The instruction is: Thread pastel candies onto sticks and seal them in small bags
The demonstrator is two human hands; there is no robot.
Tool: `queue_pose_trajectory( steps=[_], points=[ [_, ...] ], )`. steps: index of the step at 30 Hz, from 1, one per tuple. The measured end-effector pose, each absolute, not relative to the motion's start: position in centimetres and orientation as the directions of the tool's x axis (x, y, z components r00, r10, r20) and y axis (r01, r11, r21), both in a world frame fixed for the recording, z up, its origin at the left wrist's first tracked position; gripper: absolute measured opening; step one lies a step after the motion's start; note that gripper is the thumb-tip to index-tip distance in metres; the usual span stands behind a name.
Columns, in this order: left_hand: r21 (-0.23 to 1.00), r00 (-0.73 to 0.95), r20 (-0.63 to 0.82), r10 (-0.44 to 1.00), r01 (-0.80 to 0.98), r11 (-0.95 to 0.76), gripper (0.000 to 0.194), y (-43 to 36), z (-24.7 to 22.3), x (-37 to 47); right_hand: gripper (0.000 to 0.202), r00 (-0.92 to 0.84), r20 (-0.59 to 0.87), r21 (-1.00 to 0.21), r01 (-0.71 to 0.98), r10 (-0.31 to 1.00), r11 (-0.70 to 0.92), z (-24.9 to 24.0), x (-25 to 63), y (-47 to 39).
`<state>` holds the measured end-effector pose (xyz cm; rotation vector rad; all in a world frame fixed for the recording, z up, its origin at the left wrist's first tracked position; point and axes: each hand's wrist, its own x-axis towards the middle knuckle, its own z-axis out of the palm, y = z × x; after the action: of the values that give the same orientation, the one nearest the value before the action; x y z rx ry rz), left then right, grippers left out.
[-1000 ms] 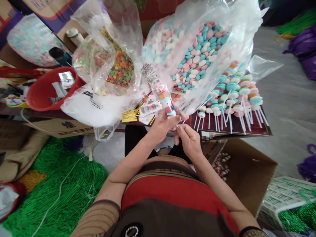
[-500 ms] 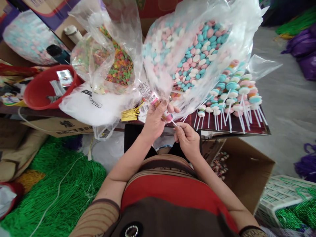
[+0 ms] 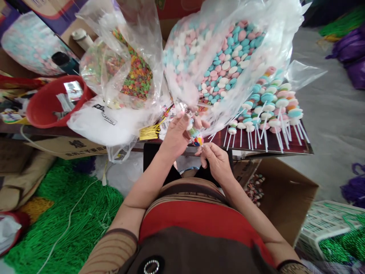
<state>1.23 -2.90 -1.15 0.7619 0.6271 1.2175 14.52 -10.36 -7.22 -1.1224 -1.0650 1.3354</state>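
My left hand (image 3: 177,134) is closed around a marshmallow candy lollipop (image 3: 194,131) in a clear wrapper with a colourful print. Pale blue and green candy shows through the wrapper between the fingers. At the lower end of the wrapper, my right hand (image 3: 216,158) pinches with thumb and fingers; the stick there is mostly hidden. Yellow twist ties (image 3: 149,132) and printed wrappers (image 3: 165,127) lie just left of my left hand. Right of my hands, several unwrapped candy lollipops (image 3: 265,106) are piled with their white sticks over the table edge.
Behind my hands stand a large bag of pink, blue and white candies (image 3: 228,68) and a bag of small ring candies (image 3: 139,76). A red basin (image 3: 42,114) sits at left. Below right is an open cardboard box (image 3: 291,198); green netting (image 3: 71,213) covers the floor at left.
The wrapper now reaches further down over the candy, its printed end at my right fingertips. The white stick seen before is mostly covered. Both hands stay close together.
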Motion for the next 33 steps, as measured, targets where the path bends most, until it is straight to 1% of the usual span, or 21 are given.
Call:
queue_pose_trajectory(
  steps=[3, 5, 9, 12, 14, 16, 18, 20, 21, 22, 24, 26, 28, 30, 31, 33],
  points=[
    [0.825, 0.278, -0.061, 0.959, -0.527, 0.205, 0.040, -3.9, -2.0, 2.4, 0.049, -0.017, -0.069, -0.982, -0.175, 0.997, -0.071, -7.1, 14.0, -10.2],
    [0.823, 0.288, -0.088, 0.954, -0.518, 0.233, 0.042, -4.5, -2.6, 2.8, 0.048, -0.007, -0.064, -0.979, -0.194, 0.998, -0.064, -7.1, 13.6, -10.1],
    [0.833, 0.331, -0.090, 0.939, -0.492, 0.253, 0.046, -4.8, -3.8, 2.6, 0.044, 0.009, -0.097, -0.952, -0.292, 0.995, -0.090, -7.3, 13.1, -9.7],
    [0.869, 0.405, -0.142, 0.903, -0.385, 0.310, 0.050, -4.8, -4.4, 2.0, 0.042, 0.032, -0.120, -0.929, -0.356, 0.992, -0.101, -7.6, 13.2, -9.4],
    [0.909, 0.407, -0.176, 0.896, -0.283, 0.307, 0.049, -4.8, -4.6, 1.7, 0.043, 0.038, -0.115, -0.924, -0.370, 0.993, -0.093, -7.7, 13.3, -9.2],
    [0.969, 0.349, -0.135, 0.928, -0.148, 0.197, 0.047, -4.7, -4.8, 1.5, 0.045, 0.047, -0.108, -0.932, -0.352, 0.993, -0.085, -7.7, 13.3, -9.2],
    [0.999, 0.271, 0.012, 0.962, 0.028, -0.020, 0.048, -4.4, -4.9, 1.3, 0.046, 0.066, -0.099, -0.952, -0.296, 0.993, -0.076, -7.6, 13.3, -9.2],
    [0.947, 0.240, 0.183, 0.953, 0.215, -0.237, 0.048, -3.9, -5.0, 1.1, 0.047, 0.101, -0.074, -0.976, -0.213, 0.992, -0.051, -7.3, 13.3, -9.3],
    [0.905, 0.246, 0.243, 0.938, 0.290, -0.311, 0.047, -3.6, -5.0, 1.0, 0.048, 0.126, -0.055, -0.986, -0.164, 0.990, -0.034, -7.2, 13.3, -9.3],
    [0.867, 0.264, 0.277, 0.924, 0.346, -0.359, 0.045, -3.5, -5.1, 0.9, 0.049, 0.154, -0.034, -0.994, -0.112, 0.988, -0.017, -7.1, 13.4, -9.3],
    [0.826, 0.317, 0.289, 0.903, 0.394, -0.403, 0.042, -3.3, -5.1, 0.7, 0.050, 0.200, 0.011, -1.000, -0.024, 0.980, 0.016, -6.9, 13.5, -9.2],
    [0.844, 0.355, 0.253, 0.900, 0.374, -0.384, 0.042, -3.3, -5.1, 0.4, 0.050, 0.202, 0.038, -0.999, 0.008, 0.979, 0.038, -7.0, 13.8, -9.1],
    [0.918, 0.365, 0.184, 0.913, 0.268, -0.292, 0.045, -3.3, -5.1, 0.1, 0.048, 0.173, 0.046, -0.998, -0.027, 0.984, 0.051, -7.2, 14.0, -9.0],
    [0.991, 0.329, 0.100, 0.939, 0.051, -0.124, 0.053, -3.2, -5.1, -0.2, 0.045, 0.150, 0.040, -0.995, -0.084, 0.988, 0.053, -7.5, 14.1, -8.9],
    [0.997, 0.313, 0.053, 0.948, -0.077, -0.030, 0.059, -3.1, -5.0, -0.2, 0.044, 0.142, 0.034, -0.993, -0.106, 0.989, 0.049, -7.6, 14.1, -9.0],
    [0.953, 0.327, -0.031, 0.945, -0.274, 0.126, 0.065, -2.9, -4.8, 0.0, 0.044, 0.129, 0.015, -0.991, -0.131, 0.992, 0.032, -7.8, 14.0, -9.1]
  ],
)
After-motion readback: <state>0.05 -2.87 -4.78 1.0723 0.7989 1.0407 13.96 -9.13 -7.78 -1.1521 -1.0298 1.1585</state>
